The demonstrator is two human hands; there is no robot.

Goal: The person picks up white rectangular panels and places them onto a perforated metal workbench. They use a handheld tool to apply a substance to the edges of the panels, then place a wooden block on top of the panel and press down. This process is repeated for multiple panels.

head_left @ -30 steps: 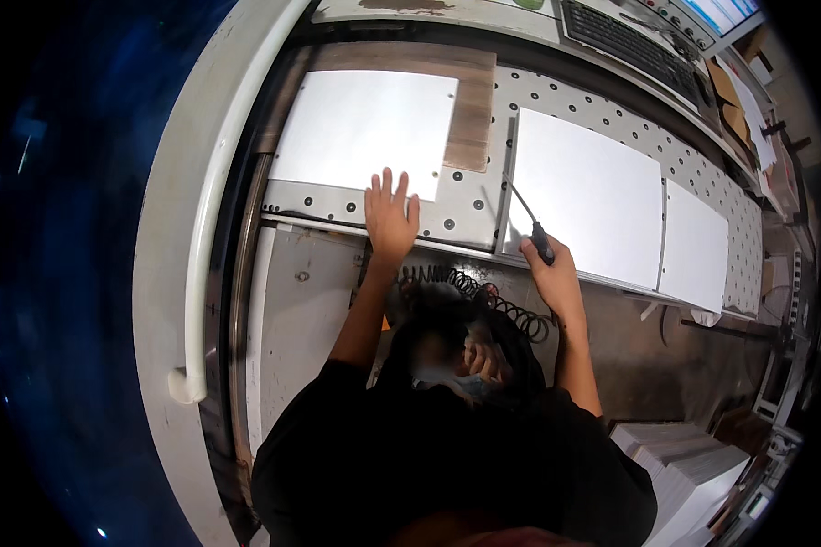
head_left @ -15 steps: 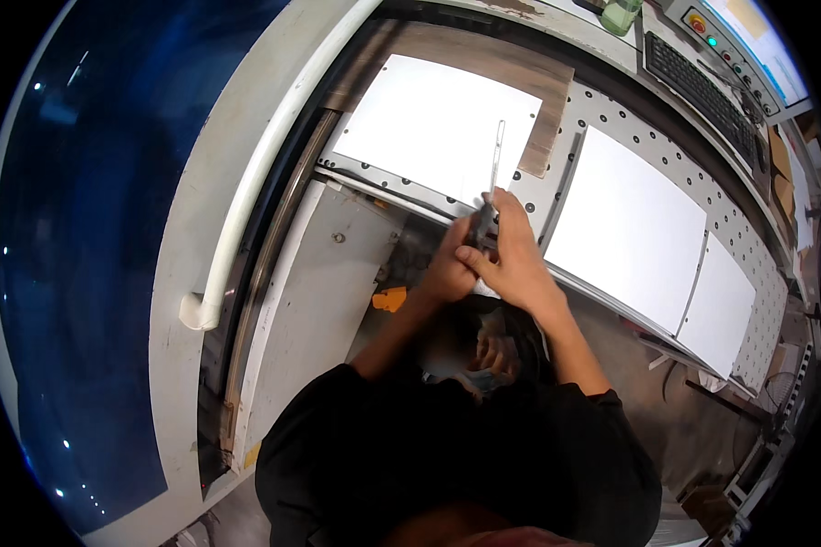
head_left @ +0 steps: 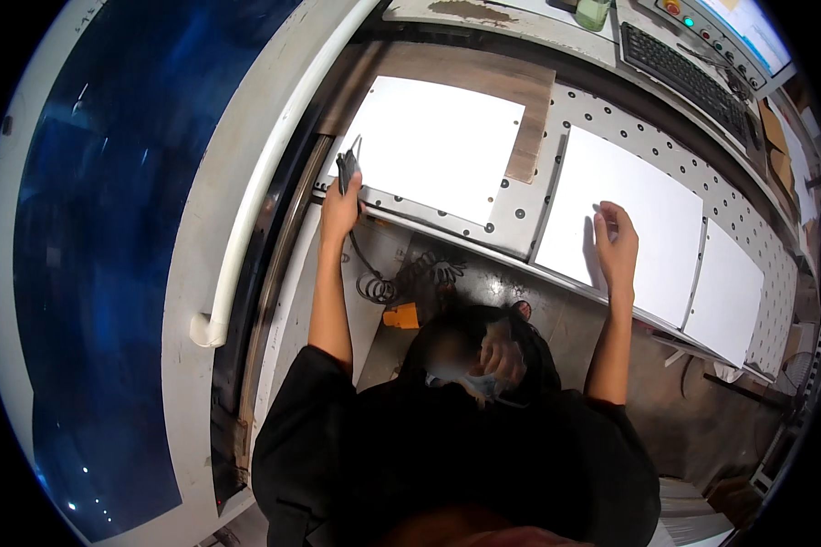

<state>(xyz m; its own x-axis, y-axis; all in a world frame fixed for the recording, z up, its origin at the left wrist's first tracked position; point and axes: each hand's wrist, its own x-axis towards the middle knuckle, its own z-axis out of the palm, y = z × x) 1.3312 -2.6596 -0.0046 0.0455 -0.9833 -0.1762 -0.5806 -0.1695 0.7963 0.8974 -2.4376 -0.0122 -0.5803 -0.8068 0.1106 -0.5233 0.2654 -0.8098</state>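
My left hand [head_left: 340, 208] is closed round the black handle of an air blow gun [head_left: 347, 170]. Its thin metal nozzle points away from me, over the left edge of a white sheet [head_left: 433, 146]. From the handle, a coiled black hose [head_left: 380, 288] hangs below the table edge. My right hand [head_left: 618, 244] is held over a larger white sheet [head_left: 639, 205] to the right, fingers loosely bent and apart from the thumb. Nothing shows in it. Whether its fingertips touch the sheet I cannot tell.
Under the left sheet lies a brown board [head_left: 529, 155] on a perforated grey table [head_left: 556, 114]. A third white sheet [head_left: 727, 296] lies at far right. A white curved rail [head_left: 255, 173] and blue panel [head_left: 91, 273] flank the left. Behind are a keyboard [head_left: 680, 82] and control box.
My hands were together near the table's front middle; now they are spread apart. The left has carried the air blow gun left, and the right has moved right over the larger sheet.
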